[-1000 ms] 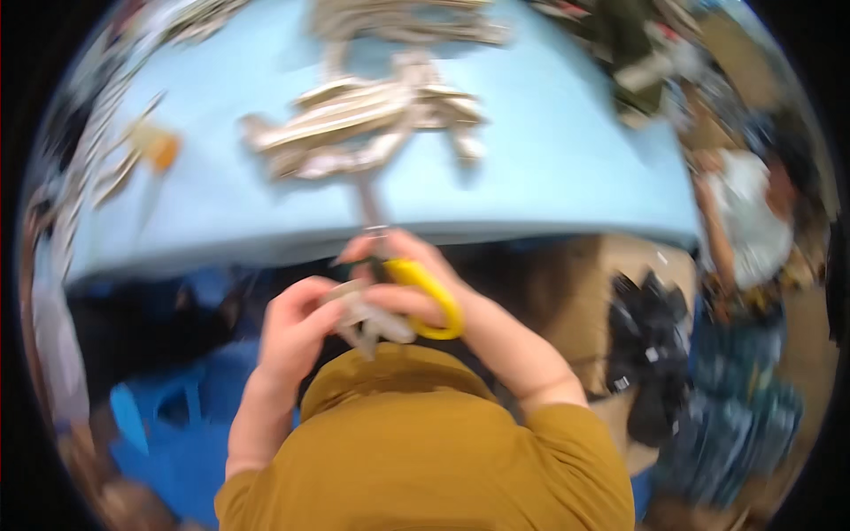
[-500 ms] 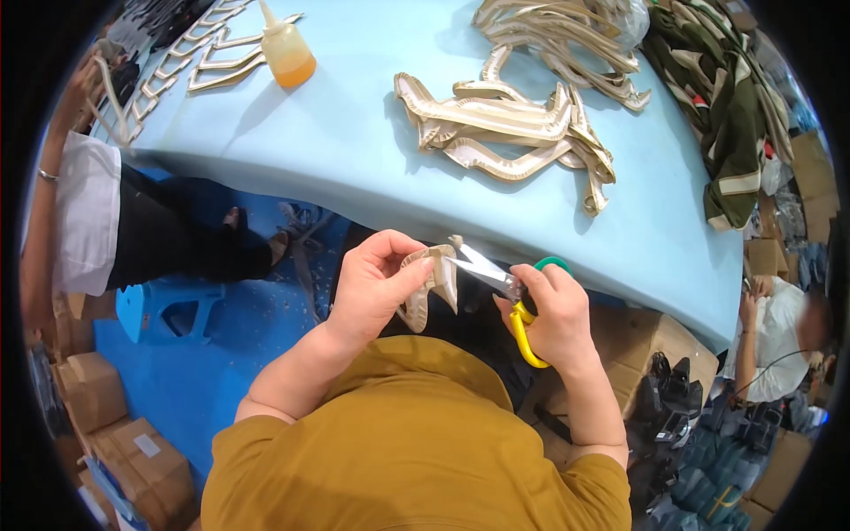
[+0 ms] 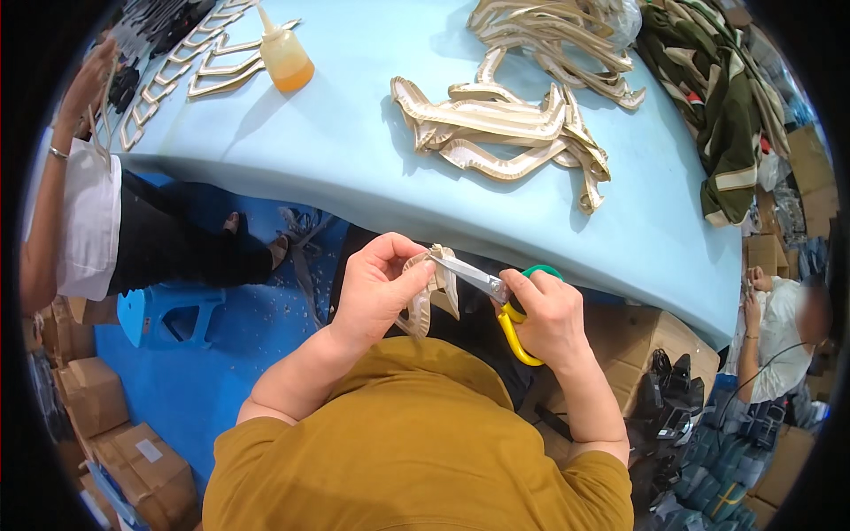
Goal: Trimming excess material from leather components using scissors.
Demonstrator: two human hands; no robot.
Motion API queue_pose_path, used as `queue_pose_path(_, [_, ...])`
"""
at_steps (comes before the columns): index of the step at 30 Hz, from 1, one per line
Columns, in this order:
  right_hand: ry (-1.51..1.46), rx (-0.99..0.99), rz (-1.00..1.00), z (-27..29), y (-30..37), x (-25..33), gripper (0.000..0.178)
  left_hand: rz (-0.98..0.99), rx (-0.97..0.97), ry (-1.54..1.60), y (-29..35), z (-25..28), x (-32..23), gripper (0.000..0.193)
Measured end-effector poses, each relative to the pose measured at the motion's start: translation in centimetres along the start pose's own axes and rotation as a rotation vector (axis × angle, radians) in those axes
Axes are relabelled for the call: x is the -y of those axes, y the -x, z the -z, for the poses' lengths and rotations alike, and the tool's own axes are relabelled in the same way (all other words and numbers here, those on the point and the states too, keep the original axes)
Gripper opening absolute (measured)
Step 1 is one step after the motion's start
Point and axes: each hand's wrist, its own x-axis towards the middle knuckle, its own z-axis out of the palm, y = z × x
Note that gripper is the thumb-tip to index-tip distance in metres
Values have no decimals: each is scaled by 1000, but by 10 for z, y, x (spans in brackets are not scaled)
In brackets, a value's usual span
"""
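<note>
Pinching cream strip (image 3: 421, 310) in left hand (image 3: 376, 283); gripping scissors (image 3: 498, 288) in right hand (image 3: 546, 314), apart from left, with blades (image 3: 467, 271) at strip's upper end, beside blue table (image 3: 336, 133).

mustard-brown top (image 3: 425, 442), short sleeves (image 3: 595, 482)

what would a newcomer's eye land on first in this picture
Probably the yellow-and-green-handled metal scissors in the right hand, their blades at the curved beige strip pinched in the left hand. Next, the pile of beige-and-white strips on the pale blue table, with a translucent, amber-bottomed bottle to its left.
</note>
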Motion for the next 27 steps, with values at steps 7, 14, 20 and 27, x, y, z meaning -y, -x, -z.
queue_pose_path(7, [-131, 59, -85, 0, 4, 5, 23, -78, -12, -73, 0, -5, 2, 9])
queue_pose_path(14, [-59, 66, 1, 0, 3, 3, 19, -41, -6, -89, 2, 1, -5, 7])
queue_pose_path(20, [-543, 71, -349, -4, -6, 11, 34, 170, 98, 262, 2, 14, 7, 9])
queue_pose_path(27, [-1345, 64, -434, -30, -6, 35, 49, 263, 219, 325, 10, 14, 31, 10])
